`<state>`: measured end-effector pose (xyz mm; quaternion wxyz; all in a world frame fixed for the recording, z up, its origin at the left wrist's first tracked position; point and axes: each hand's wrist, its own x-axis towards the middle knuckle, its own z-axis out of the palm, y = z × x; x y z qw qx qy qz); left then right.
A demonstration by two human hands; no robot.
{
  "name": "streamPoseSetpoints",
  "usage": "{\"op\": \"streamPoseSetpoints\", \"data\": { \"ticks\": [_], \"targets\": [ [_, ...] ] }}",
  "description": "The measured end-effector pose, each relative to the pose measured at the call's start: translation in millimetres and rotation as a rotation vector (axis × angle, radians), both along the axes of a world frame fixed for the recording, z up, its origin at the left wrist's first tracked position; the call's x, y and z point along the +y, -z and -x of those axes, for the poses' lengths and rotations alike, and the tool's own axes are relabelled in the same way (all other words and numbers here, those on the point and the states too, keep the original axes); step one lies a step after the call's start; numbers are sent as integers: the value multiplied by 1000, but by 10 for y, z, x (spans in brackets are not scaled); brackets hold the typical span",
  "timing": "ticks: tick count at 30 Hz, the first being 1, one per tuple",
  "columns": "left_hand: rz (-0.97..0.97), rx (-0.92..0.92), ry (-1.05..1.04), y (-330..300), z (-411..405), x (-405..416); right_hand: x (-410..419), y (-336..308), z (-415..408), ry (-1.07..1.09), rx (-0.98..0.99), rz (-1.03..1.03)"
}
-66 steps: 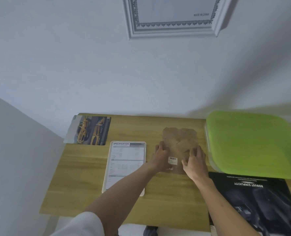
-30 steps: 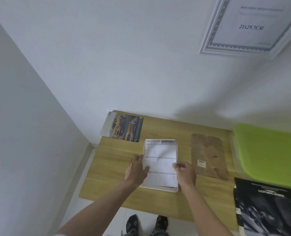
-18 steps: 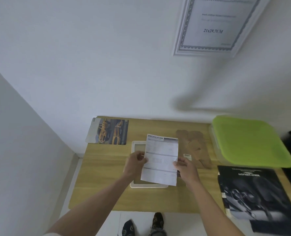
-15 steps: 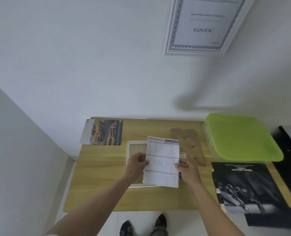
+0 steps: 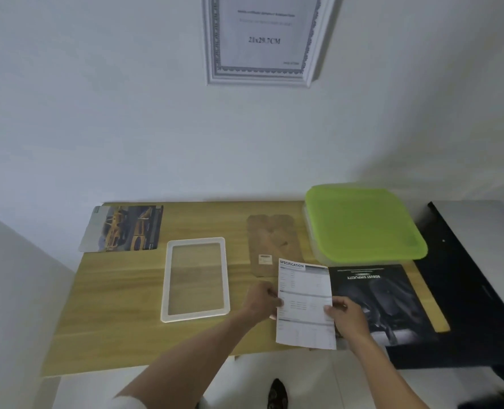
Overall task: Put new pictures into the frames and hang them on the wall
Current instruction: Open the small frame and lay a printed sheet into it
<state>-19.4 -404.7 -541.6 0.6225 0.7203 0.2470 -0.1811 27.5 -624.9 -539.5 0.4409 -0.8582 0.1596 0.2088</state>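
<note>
The specification sheet (image 5: 303, 302) is pinched at its left edge by the left hand (image 5: 262, 299) and at its right edge by the right hand (image 5: 343, 315), above the table's front edge toward the right. It is judged best set aside flat, clear of the empty white frame (image 5: 196, 278) lying near the table's middle. The brown backing board (image 5: 274, 243) lies behind the sheet. The car picture (image 5: 126, 228) rests at the back left corner. The print on the wall frame (image 5: 264, 39) is blurred; the dark poster (image 5: 374, 299) is partly covered.
</note>
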Motion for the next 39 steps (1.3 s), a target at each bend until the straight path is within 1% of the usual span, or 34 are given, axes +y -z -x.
{"op": "streamPoseSetpoints", "data": {
  "ticks": [4,9,12,18,21,23,26,29,32,35,37,39],
  "targets": [
    [40,28,-5,65,-109,-543,-496,1,-174,-39,-3,58],
    [-5,56,-68,128,-239,-1072,-918,58,-369,-98,-15,105],
    [-58,57,-93,211,-324,-1273,-1073,82,-479,-164,-23,158],
    [-206,26,-133,299,-417,-1483,-1207,152,-626,-267,-101,215],
    [-381,-16,-44,258,-425,-1519,-1224,172,-633,-347,-160,301],
    [-485,-48,67,244,-423,-1543,-1234,164,-609,-419,-183,394],
    [-601,-29,226,243,-420,-1583,-1225,148,-577,-514,-182,491],
    [-629,-7,263,276,-417,-1594,-1215,151,-590,-561,-184,526],
    [-644,-22,266,316,-415,-1593,-1222,161,-612,-575,-186,541],
    [-634,-47,257,330,-410,-1581,-1211,160,-610,-577,-229,563],
    [-605,-73,240,326,-387,-1538,-1161,155,-610,-582,-290,541],
    [-614,-104,209,307,-341,-1449,-1052,156,-624,-596,-356,461]
  ]
}}
